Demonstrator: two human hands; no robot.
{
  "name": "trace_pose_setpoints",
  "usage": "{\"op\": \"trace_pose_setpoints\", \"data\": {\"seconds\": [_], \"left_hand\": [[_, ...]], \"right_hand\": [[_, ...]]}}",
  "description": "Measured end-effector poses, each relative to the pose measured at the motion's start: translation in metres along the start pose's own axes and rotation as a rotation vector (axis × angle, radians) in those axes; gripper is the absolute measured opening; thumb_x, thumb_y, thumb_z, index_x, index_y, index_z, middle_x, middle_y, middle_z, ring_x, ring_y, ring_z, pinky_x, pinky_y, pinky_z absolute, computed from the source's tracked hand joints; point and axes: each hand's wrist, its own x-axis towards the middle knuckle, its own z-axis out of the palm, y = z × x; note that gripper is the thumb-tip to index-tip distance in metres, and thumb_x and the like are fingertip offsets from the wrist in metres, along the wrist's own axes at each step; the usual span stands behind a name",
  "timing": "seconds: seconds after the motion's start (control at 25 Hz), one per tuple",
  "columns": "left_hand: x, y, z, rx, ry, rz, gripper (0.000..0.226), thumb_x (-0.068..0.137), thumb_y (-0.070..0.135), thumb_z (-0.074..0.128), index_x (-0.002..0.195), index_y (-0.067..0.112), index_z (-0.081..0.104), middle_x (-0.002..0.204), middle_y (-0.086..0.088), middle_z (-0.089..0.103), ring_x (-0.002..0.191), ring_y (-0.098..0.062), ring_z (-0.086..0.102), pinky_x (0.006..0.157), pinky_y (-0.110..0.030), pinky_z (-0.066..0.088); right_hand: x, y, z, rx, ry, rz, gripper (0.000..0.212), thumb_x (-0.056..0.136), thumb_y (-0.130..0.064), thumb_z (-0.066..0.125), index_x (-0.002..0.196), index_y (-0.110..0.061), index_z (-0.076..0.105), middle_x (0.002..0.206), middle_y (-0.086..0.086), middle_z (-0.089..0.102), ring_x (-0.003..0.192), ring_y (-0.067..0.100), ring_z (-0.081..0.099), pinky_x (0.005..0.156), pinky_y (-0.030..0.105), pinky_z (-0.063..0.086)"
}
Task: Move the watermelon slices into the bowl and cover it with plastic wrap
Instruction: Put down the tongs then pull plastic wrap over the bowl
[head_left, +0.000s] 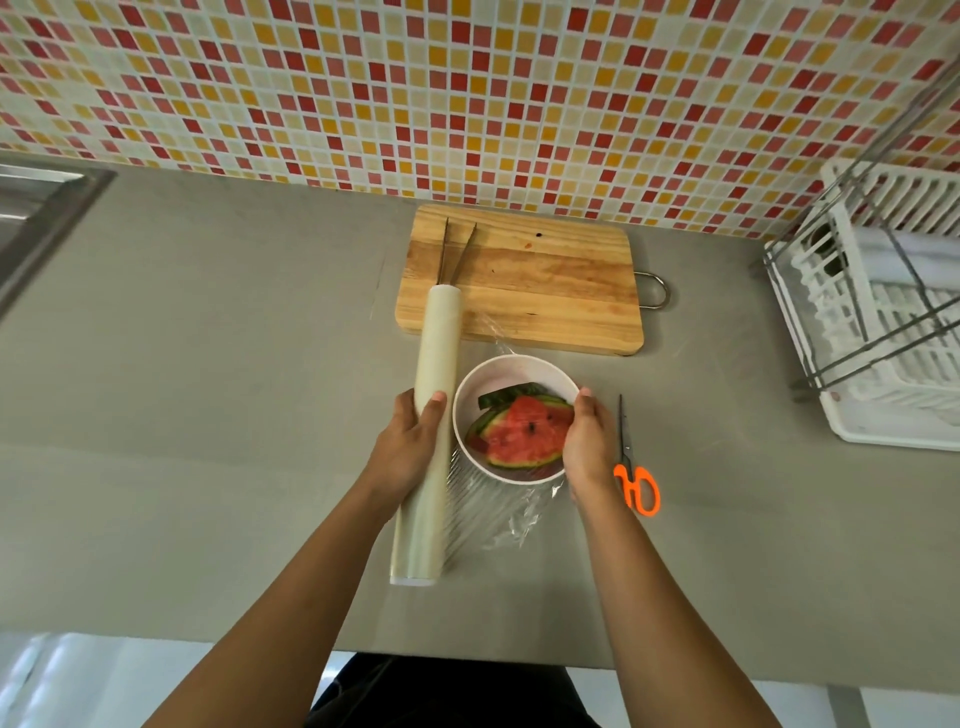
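Observation:
A white bowl (511, 371) stands on the grey counter with watermelon slices (527, 434) lying inside it. Clear plastic wrap (506, 506) stretches from the roll across the bowl and hangs crumpled at its near side. The long cream roll of plastic wrap (436, 364) lies just left of the bowl, and my left hand (410, 444) is closed around its middle. My right hand (589, 444) presses on the bowl's right rim, over the film.
A wooden cutting board (540, 280) with metal tongs (454, 252) on its left part lies behind the bowl. Orange-handled scissors (636, 475) lie right of my right hand. A white dish rack (883, 312) stands far right, a sink (36, 218) far left.

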Motion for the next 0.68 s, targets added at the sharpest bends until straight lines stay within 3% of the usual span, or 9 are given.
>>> {"op": "trace_pose_setpoints", "data": {"seconds": [0.12, 0.2, 0.36, 0.48, 0.6, 0.68], "left_hand": [[0.01, 0.014, 0.017, 0.008, -0.002, -0.037, 0.046, 0.085, 0.059, 0.05, 0.112, 0.024, 0.037, 0.102, 0.005, 0.055, 0.089, -0.012, 0.058, 0.073, -0.035, 0.048], [0.017, 0.025, 0.026, 0.003, -0.029, -0.069, 0.048, 0.081, 0.05, 0.06, 0.111, 0.02, 0.038, 0.103, 0.001, 0.055, 0.09, -0.016, 0.058, 0.075, -0.037, 0.05], [0.016, 0.024, 0.024, -0.045, -0.151, -0.07, 0.055, 0.084, 0.054, 0.056, 0.131, 0.034, 0.035, 0.117, 0.002, 0.055, 0.099, -0.017, 0.059, 0.087, -0.041, 0.052], [0.0, 0.012, 0.028, -0.131, -0.165, -0.055, 0.059, 0.089, 0.052, 0.052, 0.139, 0.038, 0.025, 0.12, 0.009, 0.053, 0.099, -0.009, 0.057, 0.075, -0.029, 0.051], [-0.011, 0.003, 0.024, -0.239, -0.165, -0.172, 0.053, 0.084, 0.035, 0.066, 0.128, 0.013, 0.046, 0.104, -0.001, 0.065, 0.084, -0.016, 0.067, 0.061, -0.028, 0.052], [-0.018, 0.002, 0.019, -0.289, -0.233, -0.23, 0.045, 0.085, 0.04, 0.064, 0.119, 0.013, 0.055, 0.097, -0.003, 0.07, 0.082, -0.016, 0.07, 0.061, -0.03, 0.056]], "right_hand": [[0.014, -0.006, -0.01, 0.03, 0.048, 0.041, 0.032, 0.096, -0.036, 0.036, 0.093, -0.014, 0.059, 0.095, 0.007, 0.065, 0.094, 0.027, 0.06, 0.085, 0.039, 0.048], [0.026, -0.012, -0.017, 0.032, 0.073, 0.043, 0.039, 0.096, -0.034, 0.035, 0.101, -0.007, 0.063, 0.103, 0.016, 0.066, 0.098, 0.031, 0.061, 0.092, 0.046, 0.048], [0.035, -0.023, -0.017, 0.009, 0.101, 0.02, 0.042, 0.096, -0.032, 0.033, 0.102, -0.004, 0.064, 0.103, 0.019, 0.067, 0.096, 0.032, 0.062, 0.09, 0.045, 0.049], [0.038, -0.024, -0.017, -0.046, 0.1, 0.003, 0.043, 0.096, -0.032, 0.032, 0.102, -0.002, 0.063, 0.104, 0.02, 0.066, 0.097, 0.034, 0.061, 0.089, 0.043, 0.048], [0.039, -0.024, -0.017, -0.044, 0.09, -0.005, 0.042, 0.096, -0.033, 0.032, 0.101, -0.005, 0.063, 0.104, 0.017, 0.066, 0.095, 0.031, 0.061, 0.088, 0.04, 0.048], [0.039, -0.024, -0.017, -0.047, 0.093, -0.023, 0.04, 0.097, -0.033, 0.032, 0.099, -0.009, 0.063, 0.102, 0.015, 0.066, 0.091, 0.028, 0.06, 0.084, 0.035, 0.047]]}}
